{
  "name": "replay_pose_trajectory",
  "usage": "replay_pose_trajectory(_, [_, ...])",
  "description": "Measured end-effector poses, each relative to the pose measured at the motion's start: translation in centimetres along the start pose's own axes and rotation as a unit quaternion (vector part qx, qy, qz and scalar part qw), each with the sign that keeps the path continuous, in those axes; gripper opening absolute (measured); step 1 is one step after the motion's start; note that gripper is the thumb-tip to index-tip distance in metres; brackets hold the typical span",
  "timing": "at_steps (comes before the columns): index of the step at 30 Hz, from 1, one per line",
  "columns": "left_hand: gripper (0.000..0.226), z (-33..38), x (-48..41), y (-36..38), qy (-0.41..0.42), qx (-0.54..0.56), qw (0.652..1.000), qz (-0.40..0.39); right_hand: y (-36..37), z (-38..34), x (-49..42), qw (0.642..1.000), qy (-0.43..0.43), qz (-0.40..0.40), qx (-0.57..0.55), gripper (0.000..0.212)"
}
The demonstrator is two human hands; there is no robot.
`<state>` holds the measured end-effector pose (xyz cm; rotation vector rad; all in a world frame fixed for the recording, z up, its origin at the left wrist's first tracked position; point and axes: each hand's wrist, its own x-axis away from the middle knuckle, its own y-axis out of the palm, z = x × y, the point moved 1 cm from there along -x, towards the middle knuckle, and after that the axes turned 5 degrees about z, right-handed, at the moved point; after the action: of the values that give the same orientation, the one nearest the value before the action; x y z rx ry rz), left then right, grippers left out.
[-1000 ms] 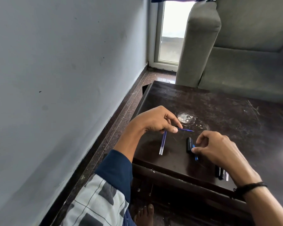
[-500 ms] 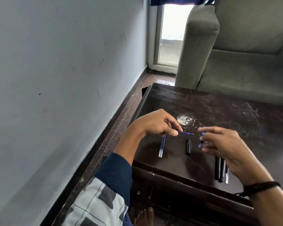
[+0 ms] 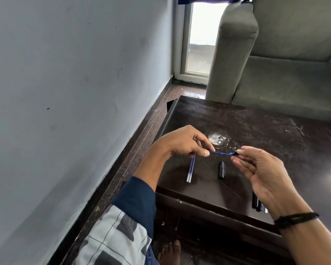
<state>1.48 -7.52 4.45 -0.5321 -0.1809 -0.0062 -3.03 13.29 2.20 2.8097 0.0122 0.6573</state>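
My left hand [image 3: 181,143] pinches a thin blue pen refill [image 3: 219,153] above the dark wooden table [image 3: 256,131], its tip pointing right. My right hand [image 3: 264,169] pinches a small blue-and-black pen piece [image 3: 234,154] at the refill's tip; whether the two touch I cannot tell. Two more blue refills [image 3: 191,170] lie side by side on the table under my left hand. A short black pen part [image 3: 221,169] lies between my hands. Black pen barrels [image 3: 257,204] lie near the front edge, partly hidden by my right wrist.
A grey wall runs along the left, with a strip of brown floor [image 3: 141,134] between it and the table. A grey sofa [image 3: 275,64] stands behind the table. A bare foot [image 3: 170,251] shows below the table's front edge.
My right hand has lifted the small blue piece from beside the black part on the table and brought it up and left to the refill's tip. My left hand has barely moved.
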Motion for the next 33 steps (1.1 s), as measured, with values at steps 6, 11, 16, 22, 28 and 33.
replay_pose_trajectory(6, [0.02, 0.0, 0.0, 0.2, -0.002, -0.008, 1.0, -0.002, 0.3, 0.7, 0.1, 1.0, 0.003, -0.012, 0.02, 0.017])
replay_pose_trajectory(11, [0.021, -0.1, -0.3, 0.1, -0.002, 0.006, 1.0, 0.007, 0.0, 0.4, -0.1, 0.999, -0.006, -0.017, 0.027, 0.013])
replay_pose_trajectory(16, [0.02, 0.1, -0.3, 0.6, 0.001, 0.019, 1.0, 0.007, 0.1, 0.5, 0.1, 0.998, -0.003, -0.047, 0.051, 0.017])
replay_pose_trajectory(22, [0.019, 0.2, -0.5, 1.0, 0.009, 0.02, 1.0, 0.01, -0.1, 0.6, 0.1, 0.995, -0.01, -0.063, 0.07, 0.01])
replay_pose_trajectory(28, [0.02, 0.4, -0.7, 1.3, 0.027, 0.01, 0.999, 0.029, -0.1, 0.4, 0.0, 0.994, -0.021, -0.071, 0.079, 0.012])
replay_pose_trajectory(33, [0.019, 0.6, -0.5, 1.5, 0.04, 0.016, 0.999, 0.034, -0.2, 0.5, -0.2, 0.992, -0.034, -0.078, 0.097, 0.011])
